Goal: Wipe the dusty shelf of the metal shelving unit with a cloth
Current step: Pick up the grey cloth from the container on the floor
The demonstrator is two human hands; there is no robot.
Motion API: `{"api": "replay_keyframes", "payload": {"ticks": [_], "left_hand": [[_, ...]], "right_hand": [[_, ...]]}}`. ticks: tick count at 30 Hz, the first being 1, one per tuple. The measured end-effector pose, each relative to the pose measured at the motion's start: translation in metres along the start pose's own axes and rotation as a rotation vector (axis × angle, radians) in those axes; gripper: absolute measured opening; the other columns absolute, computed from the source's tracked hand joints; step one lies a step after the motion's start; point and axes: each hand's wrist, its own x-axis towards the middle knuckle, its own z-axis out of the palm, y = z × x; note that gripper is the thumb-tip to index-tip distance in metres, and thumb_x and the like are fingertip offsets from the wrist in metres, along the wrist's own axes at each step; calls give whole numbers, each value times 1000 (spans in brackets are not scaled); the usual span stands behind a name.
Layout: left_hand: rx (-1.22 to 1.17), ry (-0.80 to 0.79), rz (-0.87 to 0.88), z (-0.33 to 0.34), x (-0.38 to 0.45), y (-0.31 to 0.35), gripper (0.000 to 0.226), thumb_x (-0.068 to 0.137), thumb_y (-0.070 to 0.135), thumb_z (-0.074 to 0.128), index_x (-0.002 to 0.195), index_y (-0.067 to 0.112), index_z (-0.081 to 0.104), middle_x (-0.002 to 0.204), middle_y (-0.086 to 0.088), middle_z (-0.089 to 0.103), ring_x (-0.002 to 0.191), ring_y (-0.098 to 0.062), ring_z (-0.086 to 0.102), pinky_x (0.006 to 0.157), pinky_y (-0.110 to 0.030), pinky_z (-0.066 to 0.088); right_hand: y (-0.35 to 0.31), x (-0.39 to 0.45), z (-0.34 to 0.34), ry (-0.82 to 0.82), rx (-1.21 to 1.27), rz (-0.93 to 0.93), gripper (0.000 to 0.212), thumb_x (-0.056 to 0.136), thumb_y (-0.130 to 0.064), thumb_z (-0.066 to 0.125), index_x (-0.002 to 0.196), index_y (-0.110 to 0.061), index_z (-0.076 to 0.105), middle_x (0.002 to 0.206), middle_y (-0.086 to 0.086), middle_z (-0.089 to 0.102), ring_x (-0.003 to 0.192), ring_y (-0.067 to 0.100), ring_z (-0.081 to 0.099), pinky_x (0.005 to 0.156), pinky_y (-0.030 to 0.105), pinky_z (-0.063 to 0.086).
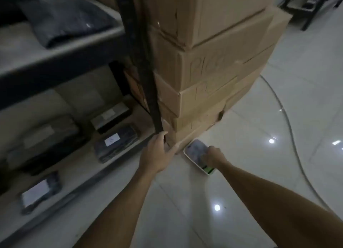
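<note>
The metal shelving unit fills the left side, with a black upright post [146, 80] and pale shelf boards [27, 49]. My left hand [157, 153] is wrapped around the foot of that post, near the floor. My right hand [213, 155] rests on a white-cased phone [196, 151] with a lit screen, which lies low by the floor next to the boxes; whether the fingers grip it or just touch it is blurred. No cloth is visible anywhere.
A tall stack of cardboard boxes [213, 62] stands right of the post. Dark wrapped packages with white labels [115, 142] lie on the bottom shelf, a dark bag [65, 19] on the shelf above. A cable [289, 129] runs across the glossy tiled floor.
</note>
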Motion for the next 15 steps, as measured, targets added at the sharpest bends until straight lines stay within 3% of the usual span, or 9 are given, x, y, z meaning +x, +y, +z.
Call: {"api": "replay_keyframes", "payload": {"ticks": [3,8,12,15], "left_hand": [[66,-20,22,27,24,-30,66,94,57,59,151,30,37,155,1,44,140,-24,46,109,-47,44],[117,-52,23,52,39,-60,61,94,57,58,147,32,41,150,1,49,136,-24,49,103,-43,47],[125,-42,23,56,40,-66,58,94,56,59,145,32,42,148,2,50,133,-23,51,101,-42,48],[90,-23,28,52,37,-65,59,95,54,60,146,31,42,150,3,49,136,-22,49,103,-41,46]], "right_hand": [[6,38,35,-42,-24,22,53,97,-41,62,136,-7,56,139,14,57,128,32,56,103,37,46],[16,59,66,226,-281,-103,44,94,-38,59,126,-7,59,124,16,63,115,33,56,92,38,49],[18,63,62,178,-277,-124,33,97,-41,52,114,-18,69,117,10,68,112,31,54,87,37,48],[19,58,53,173,-203,-156,27,96,-36,55,113,-17,65,113,9,66,109,29,56,88,37,50]]}}
